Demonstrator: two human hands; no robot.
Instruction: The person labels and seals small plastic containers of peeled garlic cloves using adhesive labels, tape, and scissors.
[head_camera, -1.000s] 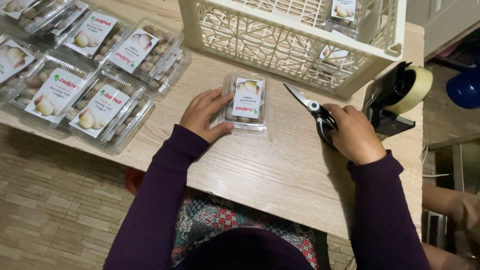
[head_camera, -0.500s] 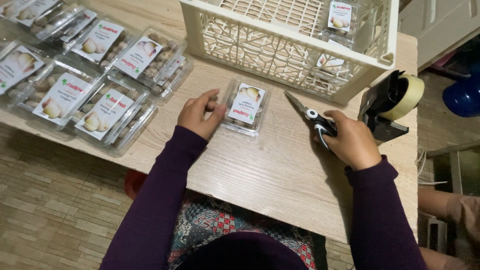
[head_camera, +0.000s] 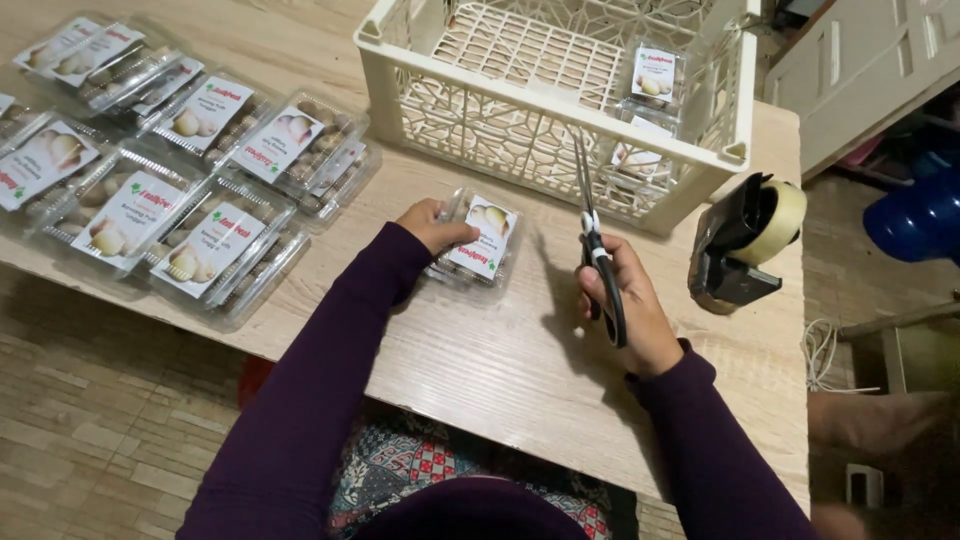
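Head view, looking down on a wooden table (head_camera: 500, 370). The left hand (head_camera: 432, 225) grasps the left end of a small clear clamshell pack (head_camera: 478, 240) with a white label, which lies flat near the middle of the table, just in front of the crate's near wall. The pack's long axis runs from the near edge toward the far edge, tilted slightly to the right at the far end.

The right hand (head_camera: 625, 305) is closed around the black handles of a pair of scissors (head_camera: 592, 240). The blades are shut and point toward the far edge, the long axis almost upright in the frame; the tips overlap the near wall of the cream lattice crate (head_camera: 560, 105). The crate stands at the far edge and holds 2 labelled packs (head_camera: 655, 75) in its right corner.

A tape dispenser (head_camera: 745, 240) with a pale roll sits near the right edge, apart from the right hand. More labelled clamshell packs (head_camera: 170, 170) lie in overlapping rows along the left edge and far-left corner.
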